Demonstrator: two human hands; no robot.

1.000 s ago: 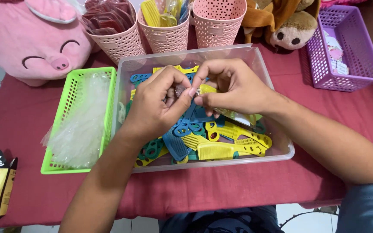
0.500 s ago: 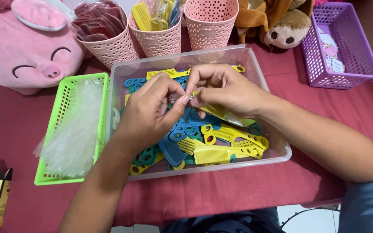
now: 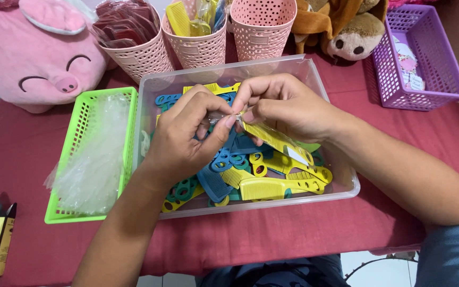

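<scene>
Both my left hand (image 3: 187,138) and right hand (image 3: 288,109) pinch the sleeved yellow comb (image 3: 274,141) at its top — light, stiff plastic, slippery wrap; fingers clamped tight.

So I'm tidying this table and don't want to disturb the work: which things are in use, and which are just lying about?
In use:
left hand and right hand, both on a yellow plastic comb in a clear sleeve
clear plastic tub of yellow and blue combs
green basket of clear bags

Lying about:
pink plush pig
purple basket
brown plush toy
</scene>
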